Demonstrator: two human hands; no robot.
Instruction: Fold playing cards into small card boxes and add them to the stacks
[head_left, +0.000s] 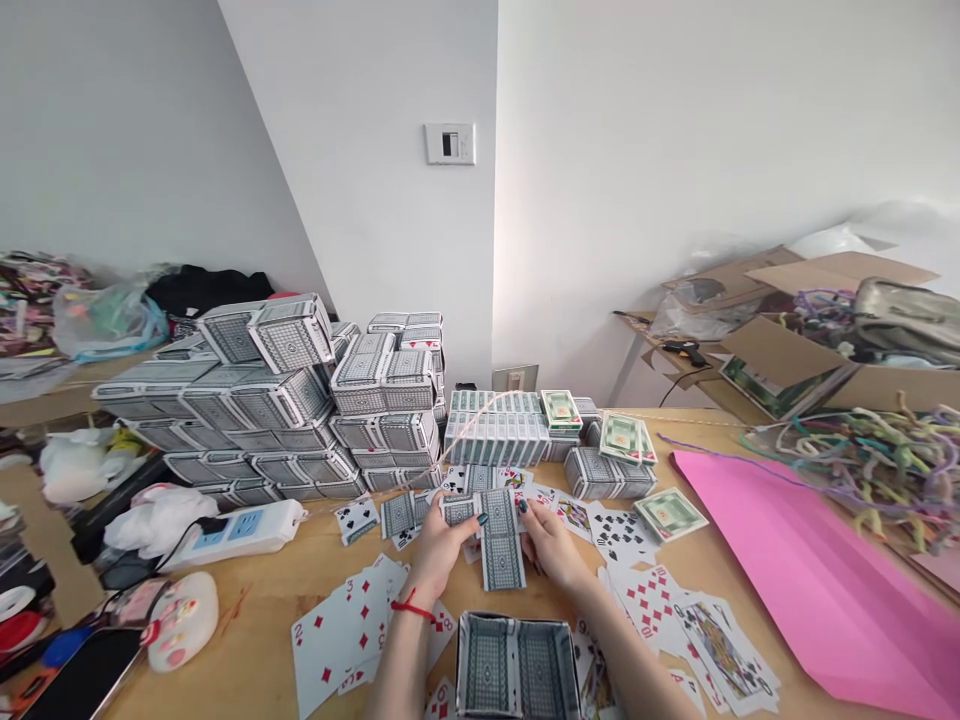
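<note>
My left hand (442, 548), with a red string at the wrist, grips grey-backed playing cards (501, 545) above the table. My right hand (553, 542) pinches their right edge near the top. The cards look folded or joined, with one strip upright and another part running left under my left thumb. How many there are I cannot tell. Below my hands stands an open box (517, 662) built of cards with the same back pattern. Loose face-up cards, such as a two of diamonds (319, 640) and a ten of diamonds (651, 602), lie around both forearms.
Blocks made of cards (247, 400) are stacked high at the back left. Green card packs (628, 438) sit at the back right. A pink sheet (795, 580) covers the right side. On the left lie a power strip (240, 532) and a phone (82, 665).
</note>
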